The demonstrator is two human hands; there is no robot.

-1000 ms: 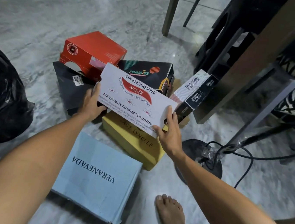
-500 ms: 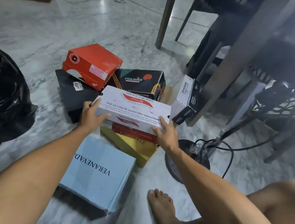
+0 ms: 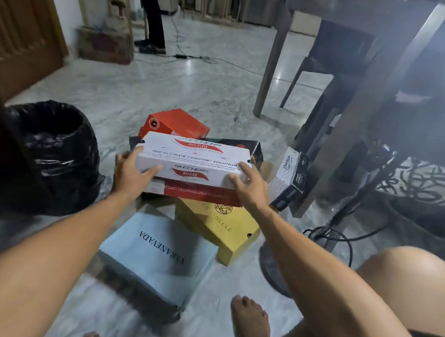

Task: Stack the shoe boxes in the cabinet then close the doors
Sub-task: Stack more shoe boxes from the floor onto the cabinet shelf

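Head view: left hand (image 3: 132, 173) and right hand (image 3: 249, 189) clamped on opposite ends of white Skechers box (image 3: 193, 159), raised over the box pile. Yellow box (image 3: 222, 229) at 5 o'clock, pale blue box (image 3: 158, 260) at 6. Grey marble floor (image 3: 197, 88) beneath; black bin bag (image 3: 60, 150) at 9, table leg (image 3: 275, 49) at 1.

We see a white and red Skechers box (image 3: 193, 162) held level above a yellow box (image 3: 218, 227), with a pale blue box (image 3: 158, 255) nearest us and an orange box (image 3: 176, 124) behind.
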